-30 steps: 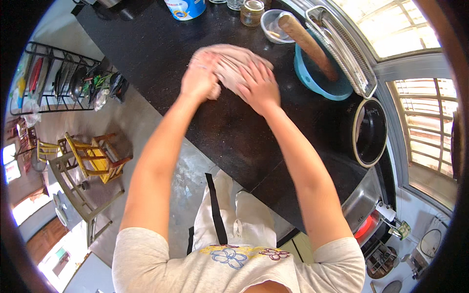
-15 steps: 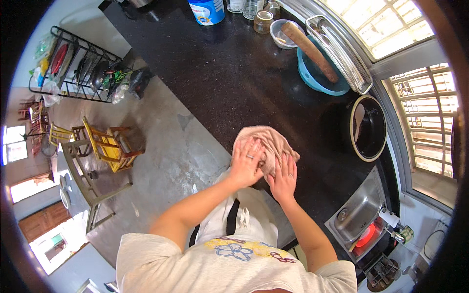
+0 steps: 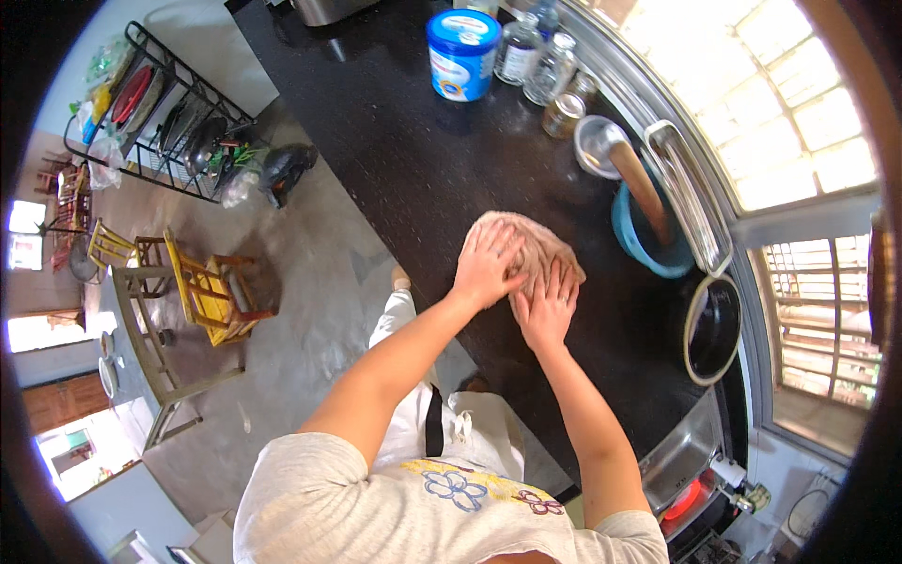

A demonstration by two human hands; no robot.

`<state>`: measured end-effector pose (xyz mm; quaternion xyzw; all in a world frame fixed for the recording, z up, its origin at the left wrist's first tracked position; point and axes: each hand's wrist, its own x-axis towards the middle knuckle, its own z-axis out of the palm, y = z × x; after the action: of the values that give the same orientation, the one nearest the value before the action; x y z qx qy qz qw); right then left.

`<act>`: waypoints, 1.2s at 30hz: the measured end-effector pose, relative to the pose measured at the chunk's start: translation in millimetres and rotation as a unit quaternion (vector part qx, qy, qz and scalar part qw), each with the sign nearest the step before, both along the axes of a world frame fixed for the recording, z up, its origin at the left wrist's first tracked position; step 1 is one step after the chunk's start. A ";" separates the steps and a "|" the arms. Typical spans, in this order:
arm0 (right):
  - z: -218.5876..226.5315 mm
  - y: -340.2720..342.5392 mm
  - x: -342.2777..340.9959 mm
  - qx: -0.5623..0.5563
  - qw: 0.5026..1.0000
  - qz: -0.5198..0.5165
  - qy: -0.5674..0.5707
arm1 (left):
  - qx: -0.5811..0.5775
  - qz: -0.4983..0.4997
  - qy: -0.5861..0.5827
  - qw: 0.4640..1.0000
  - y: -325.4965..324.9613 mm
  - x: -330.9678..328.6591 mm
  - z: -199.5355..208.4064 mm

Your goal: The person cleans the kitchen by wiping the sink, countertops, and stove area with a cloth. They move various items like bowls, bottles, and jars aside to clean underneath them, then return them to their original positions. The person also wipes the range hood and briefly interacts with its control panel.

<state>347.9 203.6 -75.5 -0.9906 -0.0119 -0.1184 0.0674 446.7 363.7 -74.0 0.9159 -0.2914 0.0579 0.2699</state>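
Both the left hand [image 3: 489,263] and right hand [image 3: 548,305] press flat, fingers spread, on the pinkish cloth [image 3: 536,246] mid-worktop [image 3: 395,160]; a long push toward the far edge could knock the blue bowl [image 3: 631,235].

I see both of my hands pressed flat on a pinkish cloth [image 3: 526,252] spread on the black countertop [image 3: 395,160]: my left hand [image 3: 489,265] covers its near left part, my right hand [image 3: 547,303] sits just beside it, fingers splayed. Beyond the cloth stands a blue-lidded tub [image 3: 462,53] with small glass jars [image 3: 537,58] near it. To the right, a wooden rolling pin [image 3: 643,190] rests in a blue bowl [image 3: 648,246], and a dark pan [image 3: 712,329] lies nearer the sink.
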 end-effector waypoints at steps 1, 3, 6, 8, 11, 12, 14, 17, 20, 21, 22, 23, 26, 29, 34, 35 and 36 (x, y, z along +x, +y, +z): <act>-8.4 9.8 39.0 -0.012 1.000 -0.006 -0.020 | 0.010 0.009 -0.003 1.000 7.2 36.9 0.1; -7.1 28.3 117.4 -0.010 0.999 -0.029 -0.008 | 0.005 0.026 -0.001 1.000 17.1 109.8 -1.1; -6.9 40.6 206.5 -0.027 0.998 -0.062 -0.003 | 0.025 -0.008 0.009 1.000 17.0 201.0 0.5; -6.7 42.3 224.7 -0.029 0.997 -0.064 0.021 | -0.006 -0.010 0.009 1.000 16.8 218.9 -5.2; 2.6 49.6 220.0 0.014 0.997 -0.030 0.064 | -0.059 0.000 0.028 0.998 32.4 210.8 -5.2; 4.7 61.4 204.0 0.022 0.997 -0.022 0.069 | -0.086 -0.009 0.038 0.996 47.0 196.4 -4.6; 15.2 106.0 155.4 0.054 0.994 -0.003 0.094 | -0.062 -0.036 0.040 0.997 99.4 156.1 -0.3; 15.1 171.7 116.6 0.064 0.980 0.055 0.182 | -0.020 -0.094 0.103 0.990 190.8 131.0 6.2; 12.0 223.5 201.3 0.063 0.984 0.109 0.123 | 0.053 -0.077 0.110 0.990 251.0 193.3 6.2; 19.5 244.0 248.1 0.063 0.983 0.116 0.128 | 0.071 -0.045 0.098 0.992 269.4 224.8 9.6; 19.6 260.6 294.7 0.071 0.985 0.143 0.065 | 0.072 -0.015 0.082 0.994 286.6 260.3 11.1; 17.4 279.1 339.4 0.068 0.986 0.145 0.055 | 0.073 0.013 0.068 0.995 303.4 295.5 10.6; 6.2 324.1 469.2 0.077 0.985 0.152 0.009 | 0.104 0.077 -0.015 0.991 343.5 406.2 -1.7; -6.8 345.4 560.0 0.045 0.987 0.139 -0.072 | 0.117 0.089 -0.078 0.986 357.5 504.2 -12.3; -21.7 352.7 602.2 0.062 0.982 0.121 -0.128 | 0.070 0.143 -0.106 0.981 356.3 538.8 -27.4; -20.7 355.0 592.7 0.076 0.982 0.129 -0.111 | 0.075 0.166 -0.097 0.978 360.4 528.2 -35.4; -22.7 349.1 580.8 0.084 0.981 0.136 -0.112 | 0.062 0.171 -0.087 0.979 354.0 514.5 -34.4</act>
<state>928.7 552.7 -98.1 -0.9508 -0.1444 -0.2193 0.1644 961.2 717.7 -108.5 0.9587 -0.1558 0.1641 0.1725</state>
